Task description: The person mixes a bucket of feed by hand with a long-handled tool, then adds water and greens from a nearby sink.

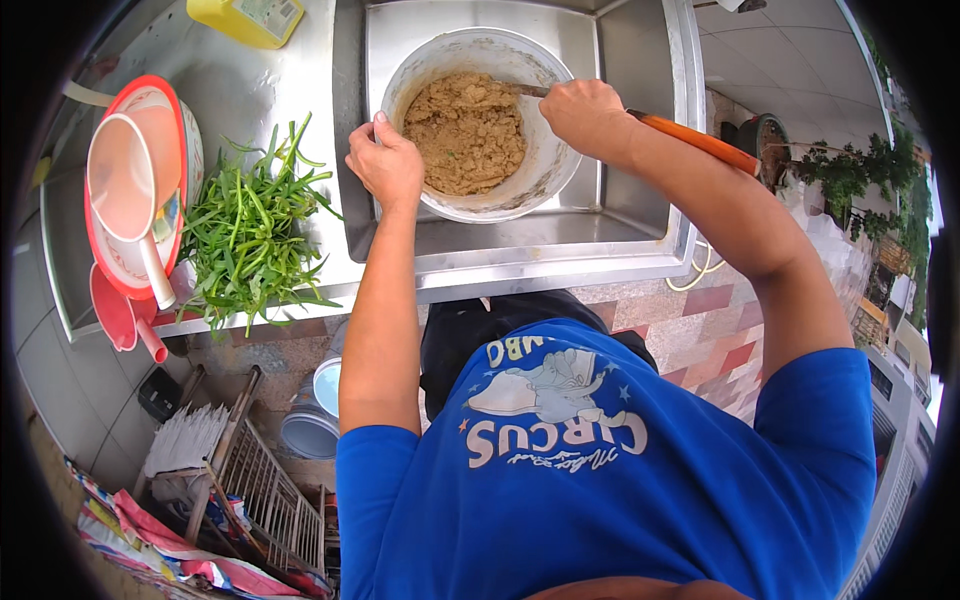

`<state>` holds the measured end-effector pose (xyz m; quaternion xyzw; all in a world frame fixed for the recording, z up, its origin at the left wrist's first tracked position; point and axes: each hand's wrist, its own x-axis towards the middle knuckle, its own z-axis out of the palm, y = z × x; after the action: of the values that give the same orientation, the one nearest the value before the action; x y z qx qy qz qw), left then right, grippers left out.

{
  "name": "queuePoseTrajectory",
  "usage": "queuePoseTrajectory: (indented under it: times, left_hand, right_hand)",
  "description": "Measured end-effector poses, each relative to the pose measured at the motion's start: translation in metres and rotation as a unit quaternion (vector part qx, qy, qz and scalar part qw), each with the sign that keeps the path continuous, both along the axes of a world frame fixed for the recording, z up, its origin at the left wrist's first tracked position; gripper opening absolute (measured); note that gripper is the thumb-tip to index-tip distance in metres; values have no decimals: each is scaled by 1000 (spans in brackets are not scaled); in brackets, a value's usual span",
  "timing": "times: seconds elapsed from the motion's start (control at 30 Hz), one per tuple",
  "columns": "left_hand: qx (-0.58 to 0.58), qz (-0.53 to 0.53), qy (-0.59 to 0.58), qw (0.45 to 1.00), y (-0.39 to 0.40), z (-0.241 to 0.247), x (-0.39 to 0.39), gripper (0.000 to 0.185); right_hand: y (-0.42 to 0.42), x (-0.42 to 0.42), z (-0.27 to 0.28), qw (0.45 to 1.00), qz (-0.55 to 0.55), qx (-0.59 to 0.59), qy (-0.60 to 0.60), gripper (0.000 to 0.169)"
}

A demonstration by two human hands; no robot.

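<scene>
A round, pale bucket [551, 180] stands in the stainless steel sink, its inner wall smeared with residue. Inside lies a thick, crumbly brown mash [465, 161]. My right hand [585, 112] grips a long tool by its orange wooden handle [694, 141], above the bucket's right rim. The tool's dark metal shaft [529, 90] runs into the mash, and its working end is hidden there. At the bucket's left rim is my left hand [386, 161], thumb raised and fingers curled; whether they grip the rim is hidden.
A heap of leafy green stems [255, 225] lies on the steel counter left of the sink [634, 150]. Beyond it are a red-rimmed basin [135, 270], a pale dipper [120, 176] and a red dipper [112, 307]. A yellow jug [247, 19] stands farther back.
</scene>
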<state>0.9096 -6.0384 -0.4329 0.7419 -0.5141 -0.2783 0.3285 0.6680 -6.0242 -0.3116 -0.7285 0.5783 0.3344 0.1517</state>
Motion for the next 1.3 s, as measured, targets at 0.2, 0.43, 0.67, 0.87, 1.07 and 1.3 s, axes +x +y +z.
queuePoseTrajectory:
  times: [0.2, 0.43, 0.67, 0.87, 1.07, 1.3]
  left_hand:
    - [-11, 0, -9, 1000, 2, -5, -3, 41]
    - [7, -2, -17, 1000, -12, -1, -4, 43]
    - [6, 0, -12, 1000, 0, 0, -1, 42]
    - [-1, -5, -30, 1000, -1, 0, -4, 44]
    - [2, 14, -37, 999, 4, -5, 4, 45]
    - [-6, 7, -29, 1000, -1, -4, 4, 46]
  right_hand:
    - [29, 60, -69, 999, 25, -10, 47, 28]
    - [77, 15, 15, 975, 214, 16, 51, 28]
    - [-5, -11, -10, 982, 178, -68, 12, 34]
    - [44, 55, -56, 974, 199, -48, 101, 48]
    - [41, -4, 48, 945, 326, -25, 11, 44]
    - [-36, 50, -33, 879, 423, -185, 121, 36]
